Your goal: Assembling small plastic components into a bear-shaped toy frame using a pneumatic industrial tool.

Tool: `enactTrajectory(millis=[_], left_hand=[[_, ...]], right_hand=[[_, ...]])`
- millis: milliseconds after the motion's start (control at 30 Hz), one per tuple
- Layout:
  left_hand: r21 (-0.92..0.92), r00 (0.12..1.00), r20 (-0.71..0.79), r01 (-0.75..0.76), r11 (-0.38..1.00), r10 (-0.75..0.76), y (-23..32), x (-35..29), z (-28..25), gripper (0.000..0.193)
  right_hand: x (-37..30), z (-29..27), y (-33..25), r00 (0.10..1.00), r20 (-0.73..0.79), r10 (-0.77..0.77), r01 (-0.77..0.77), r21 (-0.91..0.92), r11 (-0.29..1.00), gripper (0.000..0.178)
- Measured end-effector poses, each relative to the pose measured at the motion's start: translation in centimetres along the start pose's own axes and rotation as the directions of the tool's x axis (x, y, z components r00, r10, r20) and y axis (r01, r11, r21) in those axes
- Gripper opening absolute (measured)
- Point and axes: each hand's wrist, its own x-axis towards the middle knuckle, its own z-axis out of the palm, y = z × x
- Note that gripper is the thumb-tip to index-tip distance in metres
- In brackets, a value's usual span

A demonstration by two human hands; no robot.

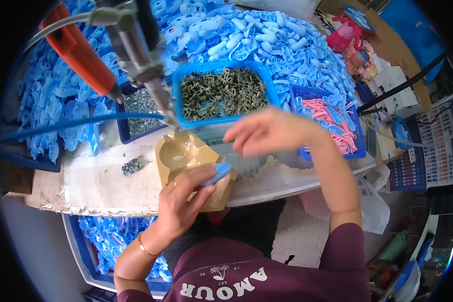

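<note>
A blue plastic piece [220, 172] is pinched in the left hand [185, 195], over the tan block [205, 157] on the table [98, 189]; the right hand [272, 132], blurred, is apart from it, beyond and rightward, near the basket [211, 122] of metal clips [224, 93], whether pinching anything I cannot tell

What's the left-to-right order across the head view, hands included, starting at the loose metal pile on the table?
Small metal pile → left hand → blue piece it holds → right hand → dark blue basket with pink parts → white box.
</note>
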Motion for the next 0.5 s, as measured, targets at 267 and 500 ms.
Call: enactTrajectory(millis=[267,500], left_hand=[[0.201,0.986,0.067,-0.162,0.966,0.152,0.3,-2.3,-1.8,0.038],[0.248,0.995,0.049,-0.097,0.964,0.087,-0.1,-3.8,-2.6,0.037]], right_hand=[[5.4,-18.0,9.6,0.516,-0.546,-0.660,-0.477,-0.823,0.308,0.052],[8.0,-17.3,10.1,0.603,-0.426,-0.674,-0.522,-0.850,0.069,0.033]])
